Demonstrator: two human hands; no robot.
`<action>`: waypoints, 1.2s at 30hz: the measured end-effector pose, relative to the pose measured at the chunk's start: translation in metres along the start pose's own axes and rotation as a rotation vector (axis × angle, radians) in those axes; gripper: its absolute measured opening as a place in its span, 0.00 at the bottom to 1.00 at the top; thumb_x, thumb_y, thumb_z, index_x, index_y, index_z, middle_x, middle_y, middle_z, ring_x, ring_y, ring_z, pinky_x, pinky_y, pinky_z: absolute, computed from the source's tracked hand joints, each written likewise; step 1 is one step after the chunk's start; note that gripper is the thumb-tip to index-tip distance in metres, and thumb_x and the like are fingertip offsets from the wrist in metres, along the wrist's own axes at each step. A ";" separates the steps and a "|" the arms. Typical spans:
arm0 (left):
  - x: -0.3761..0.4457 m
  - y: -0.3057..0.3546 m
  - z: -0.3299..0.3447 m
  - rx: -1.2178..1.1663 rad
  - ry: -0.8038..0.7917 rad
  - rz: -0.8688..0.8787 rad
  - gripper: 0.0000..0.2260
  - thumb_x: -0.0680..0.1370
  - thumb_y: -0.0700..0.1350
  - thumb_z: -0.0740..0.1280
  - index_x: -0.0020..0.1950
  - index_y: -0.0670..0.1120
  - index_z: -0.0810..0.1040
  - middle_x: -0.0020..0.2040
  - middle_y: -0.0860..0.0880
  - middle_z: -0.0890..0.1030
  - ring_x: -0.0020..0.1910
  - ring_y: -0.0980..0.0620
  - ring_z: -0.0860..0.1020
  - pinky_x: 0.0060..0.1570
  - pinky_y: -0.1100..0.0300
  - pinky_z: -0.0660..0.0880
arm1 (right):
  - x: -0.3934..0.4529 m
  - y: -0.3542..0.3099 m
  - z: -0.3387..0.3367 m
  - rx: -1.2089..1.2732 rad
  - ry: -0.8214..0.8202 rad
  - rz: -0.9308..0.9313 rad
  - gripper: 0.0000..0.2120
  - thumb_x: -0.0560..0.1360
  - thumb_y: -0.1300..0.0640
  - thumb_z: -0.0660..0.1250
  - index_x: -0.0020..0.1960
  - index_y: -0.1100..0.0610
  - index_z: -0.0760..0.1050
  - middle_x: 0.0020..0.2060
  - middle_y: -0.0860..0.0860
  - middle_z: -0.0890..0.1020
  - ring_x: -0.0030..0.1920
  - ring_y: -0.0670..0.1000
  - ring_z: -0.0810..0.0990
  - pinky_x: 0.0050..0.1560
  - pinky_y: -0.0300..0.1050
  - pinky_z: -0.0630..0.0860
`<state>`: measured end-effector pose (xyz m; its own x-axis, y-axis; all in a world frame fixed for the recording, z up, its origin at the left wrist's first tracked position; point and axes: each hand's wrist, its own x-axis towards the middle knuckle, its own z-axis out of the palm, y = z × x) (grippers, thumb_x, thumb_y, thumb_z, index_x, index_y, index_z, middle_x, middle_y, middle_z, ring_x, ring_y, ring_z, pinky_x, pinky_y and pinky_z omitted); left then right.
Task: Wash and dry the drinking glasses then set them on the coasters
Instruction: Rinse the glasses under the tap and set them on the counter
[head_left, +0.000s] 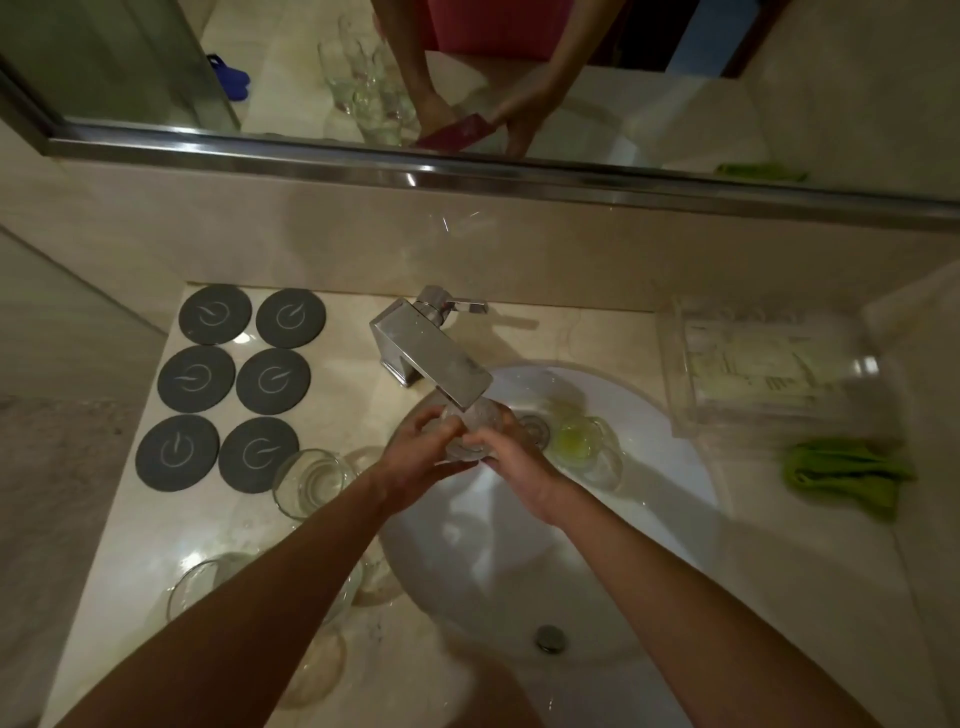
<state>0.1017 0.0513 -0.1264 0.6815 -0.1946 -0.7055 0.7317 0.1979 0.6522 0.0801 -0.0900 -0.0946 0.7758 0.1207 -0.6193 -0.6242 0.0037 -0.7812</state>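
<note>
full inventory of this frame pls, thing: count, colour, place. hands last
coasters: six, dark grey, two columns of three on the counter left of the tap, all bare
held glass: one, clear, under the spout, over the basin
glass in basin: one, clear with a yellowish tint, right of the drain
glasses on counter: at least three, clear, left of the basin; exact count unclear behind the forearm
tap: one, chrome, behind the basin
basin: one, white, centre
cloth: one, green, counter right
clear tray: one, transparent, counter back right
mirror: one, steel-framed, on the wall
left hand: grips the held glass
right hand: grips the held glass
</note>
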 end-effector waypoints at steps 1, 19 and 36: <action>0.000 -0.001 -0.001 0.018 0.012 0.021 0.08 0.79 0.38 0.67 0.57 0.43 0.77 0.52 0.40 0.83 0.49 0.45 0.84 0.48 0.51 0.82 | 0.001 0.002 0.001 0.069 -0.017 0.044 0.21 0.76 0.58 0.68 0.66 0.44 0.69 0.58 0.48 0.80 0.58 0.44 0.79 0.61 0.44 0.75; -0.003 0.001 0.007 0.288 0.128 0.081 0.15 0.73 0.42 0.72 0.60 0.48 0.79 0.53 0.45 0.83 0.45 0.48 0.85 0.43 0.52 0.83 | 0.028 -0.030 -0.014 -1.392 0.335 -0.107 0.10 0.82 0.56 0.61 0.58 0.57 0.80 0.56 0.56 0.82 0.58 0.59 0.81 0.52 0.48 0.75; -0.005 0.005 0.006 0.086 0.236 0.035 0.16 0.76 0.46 0.71 0.63 0.45 0.77 0.56 0.43 0.83 0.45 0.49 0.85 0.35 0.59 0.80 | -0.005 0.022 0.017 -0.032 0.098 -0.028 0.26 0.77 0.55 0.68 0.72 0.46 0.65 0.59 0.45 0.77 0.58 0.42 0.76 0.57 0.44 0.78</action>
<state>0.1019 0.0478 -0.1185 0.6918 0.0430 -0.7209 0.7132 0.1161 0.6913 0.0610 -0.0732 -0.1073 0.7990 0.0237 -0.6008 -0.6003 -0.0261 -0.7994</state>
